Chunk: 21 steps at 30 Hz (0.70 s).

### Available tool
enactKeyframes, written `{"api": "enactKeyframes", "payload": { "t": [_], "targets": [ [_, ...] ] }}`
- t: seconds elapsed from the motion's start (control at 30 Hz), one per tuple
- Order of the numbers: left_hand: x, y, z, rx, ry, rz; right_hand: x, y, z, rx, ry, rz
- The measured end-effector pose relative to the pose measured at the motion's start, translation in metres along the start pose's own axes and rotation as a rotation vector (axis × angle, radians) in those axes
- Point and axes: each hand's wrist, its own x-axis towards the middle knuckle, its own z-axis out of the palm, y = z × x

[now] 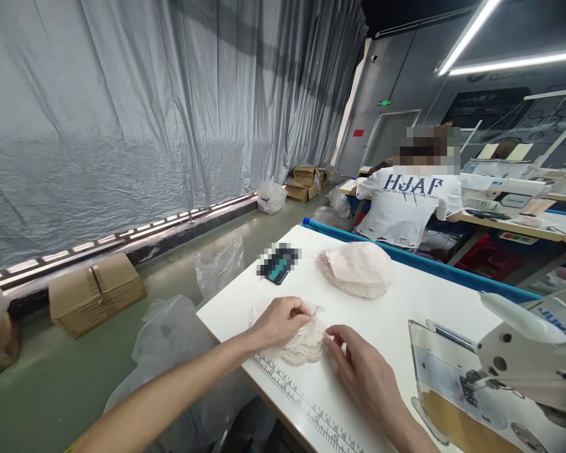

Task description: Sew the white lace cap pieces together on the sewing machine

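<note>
A cream piece of lace fabric (302,349) with a scalloped, eyelet edge lies on the white table (372,402), between my two hands. My left hand (283,321) is over its far left part, thumb and fingers pinched on the cloth. At the lace's right side, my right hand (358,358) has its thumb and fingertips brought together at the edge of the fabric. Farther back on the table rests a rounded pile of cream fabric (358,269). Left of that pile is a dark phone (279,264), partly blurred out.
A white sewing machine (523,352) stands at the right. Ruler markings (306,406) run along the table's near left edge. Clear plastic bags (163,340) and a cardboard box (97,292) are on the floor at left. A person in a white shirt (408,204) sits ahead.
</note>
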Motion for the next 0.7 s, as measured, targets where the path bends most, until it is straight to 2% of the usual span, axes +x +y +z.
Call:
{"api": "enactKeyframes", "payload": {
  "t": [0.2, 0.43, 0.57, 0.7],
  "targets": [
    [-0.001, -0.001, -0.004, -0.336, 0.151, -0.051, 0.010, -0.007, 0.003, -0.056, 0.036, -0.032],
    [-0.001, 0.005, -0.020, -0.684, 0.395, -0.081, 0.024, -0.017, -0.005, 0.103, 0.111, -0.067],
    [0.003, 0.011, -0.040, -0.840, 0.476, -0.090, 0.036, -0.039, -0.007, 0.321, 0.186, -0.054],
    [-0.004, 0.031, -0.071, -0.922, 0.592, -0.016, 0.030, -0.048, -0.030, 0.519, 0.264, -0.073]
  ]
}}
